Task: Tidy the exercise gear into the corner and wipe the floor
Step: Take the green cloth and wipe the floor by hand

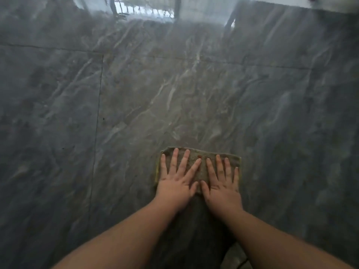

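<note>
Grey marbled floor [136, 98] fills nearly all I can see, and the cloth [196, 162] lies flat on it just below the middle, well clear of the tile seam to the left. My left hand [175, 179] and right hand [221, 180] rest side by side on top, palms down, fingers spread wide, gripping nothing — pressing, I judge, so the whole cloth bears on the tile and slides evenly when I push. Thumbs nearly touch, keeping the cloth from bunching. Around it the tiles are glossy and streaked, mirroring a bright window along the far edge. No exercise gear shows — presumably already put away.
</note>
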`<state>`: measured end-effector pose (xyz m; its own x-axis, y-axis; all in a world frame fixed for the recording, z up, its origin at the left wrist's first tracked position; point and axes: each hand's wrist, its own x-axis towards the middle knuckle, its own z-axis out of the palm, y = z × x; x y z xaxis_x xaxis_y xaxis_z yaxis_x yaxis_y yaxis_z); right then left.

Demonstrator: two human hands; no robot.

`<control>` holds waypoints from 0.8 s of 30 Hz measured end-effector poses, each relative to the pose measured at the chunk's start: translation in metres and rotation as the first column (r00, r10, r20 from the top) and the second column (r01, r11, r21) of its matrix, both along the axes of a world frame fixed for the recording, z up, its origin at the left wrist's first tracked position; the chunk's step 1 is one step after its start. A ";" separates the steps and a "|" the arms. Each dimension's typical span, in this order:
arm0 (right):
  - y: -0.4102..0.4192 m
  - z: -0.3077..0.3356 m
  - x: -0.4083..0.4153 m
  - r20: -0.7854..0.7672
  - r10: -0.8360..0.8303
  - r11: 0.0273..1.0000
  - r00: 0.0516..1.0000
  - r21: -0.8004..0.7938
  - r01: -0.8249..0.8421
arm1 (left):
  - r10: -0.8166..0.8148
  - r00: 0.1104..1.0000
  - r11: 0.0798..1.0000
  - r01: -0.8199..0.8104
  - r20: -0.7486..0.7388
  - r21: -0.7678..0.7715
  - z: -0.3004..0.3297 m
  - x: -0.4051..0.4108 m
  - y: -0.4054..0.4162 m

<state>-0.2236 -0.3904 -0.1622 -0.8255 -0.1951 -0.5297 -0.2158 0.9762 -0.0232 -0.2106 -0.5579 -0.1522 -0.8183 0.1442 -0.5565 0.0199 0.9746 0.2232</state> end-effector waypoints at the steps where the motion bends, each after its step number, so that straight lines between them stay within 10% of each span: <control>1: 0.005 0.001 0.006 0.015 0.002 1.000 1.000 0.006 -0.002 | -0.005 1.000 1.000 0.005 0.003 -0.009 0.001 0.005 0.006; 11: 0.008 0.004 -0.014 0.069 -0.113 0.993 0.991 -0.035 0.115 | -0.062 0.998 0.998 0.062 -0.009 -0.003 -0.001 -0.016 0.011; 24: 0.032 -0.008 -0.265 -0.064 0.018 0.996 0.998 -0.089 -0.024 | 0.050 0.997 0.999 -0.049 -0.059 0.011 -0.010 -0.251 0.033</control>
<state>-0.4889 -0.3582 -0.1697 -0.8517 -0.2575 -0.4564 -0.2403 0.9659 -0.0965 -0.4613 -0.5249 -0.1618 -0.8560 0.1073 -0.5057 -0.0151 0.9726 0.2319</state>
